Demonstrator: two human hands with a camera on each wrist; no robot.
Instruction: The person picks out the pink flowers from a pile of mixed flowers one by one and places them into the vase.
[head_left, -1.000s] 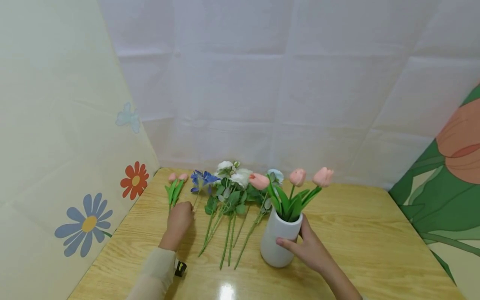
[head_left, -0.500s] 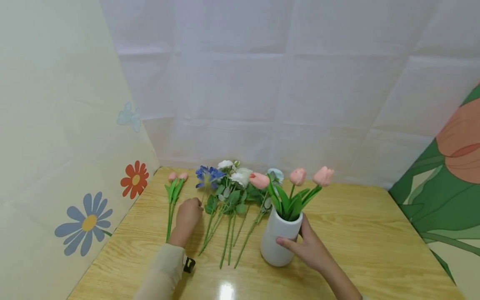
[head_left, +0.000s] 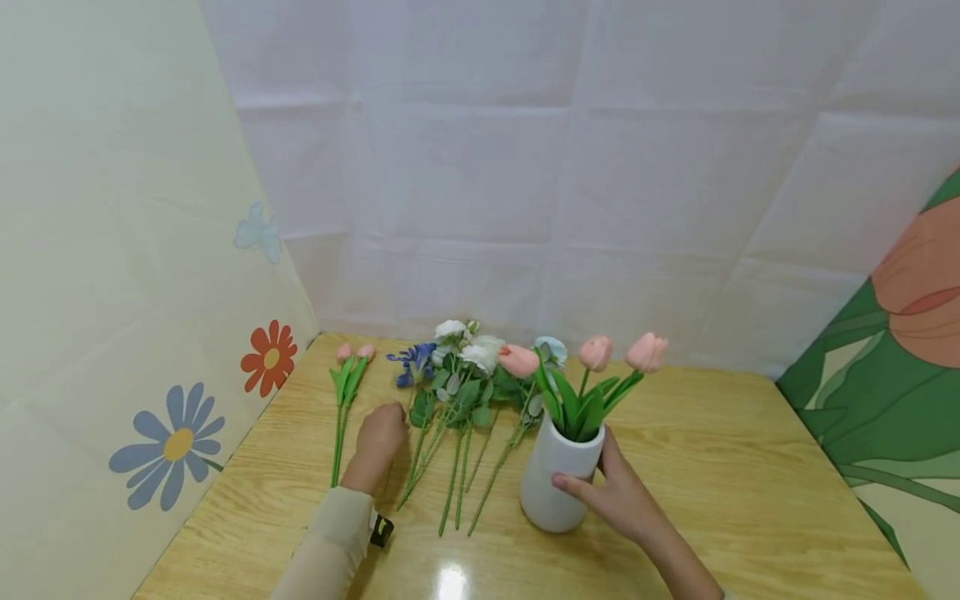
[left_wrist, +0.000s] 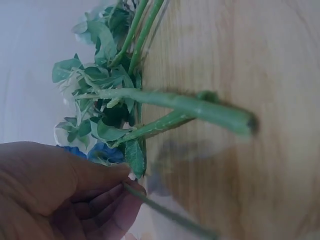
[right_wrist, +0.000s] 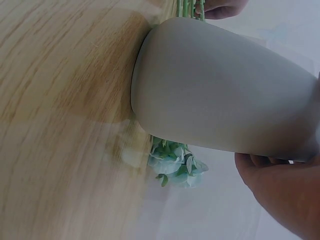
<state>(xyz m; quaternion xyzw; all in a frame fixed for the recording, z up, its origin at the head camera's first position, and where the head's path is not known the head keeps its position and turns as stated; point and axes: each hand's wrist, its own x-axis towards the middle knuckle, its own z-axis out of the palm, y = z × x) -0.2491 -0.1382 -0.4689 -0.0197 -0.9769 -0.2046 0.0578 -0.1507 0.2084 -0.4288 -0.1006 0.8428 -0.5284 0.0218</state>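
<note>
My left hand (head_left: 381, 435) pinches the thin green stem (left_wrist: 167, 214) of a blue flower (head_left: 415, 363) between thumb and fingers, low over the table. The bloom is beside the white roses (head_left: 480, 353). On the right, my right hand (head_left: 611, 492) grips a white vase (head_left: 553, 492), thumb across its front and the other fingers behind, mostly hidden in the head view. The vase stands upright on the table, with several pink tulips (head_left: 595, 353) and their green leaves rising from its mouth. In the right wrist view the smooth vase wall (right_wrist: 215, 90) fills the middle.
Two pink tulips (head_left: 347, 383) lie left of my left hand. White roses with long stems (head_left: 448, 492) lie between the hands, and a pale blue flower (head_left: 552, 350) sits behind the vase. A white cloth (head_left: 465, 167) hangs along the table's back edge.
My left hand has shifted right, away from the two tulips on the left, bringing the blue flower nearer the white roses; its bloom has turned. The right hand and vase have stayed put.
</note>
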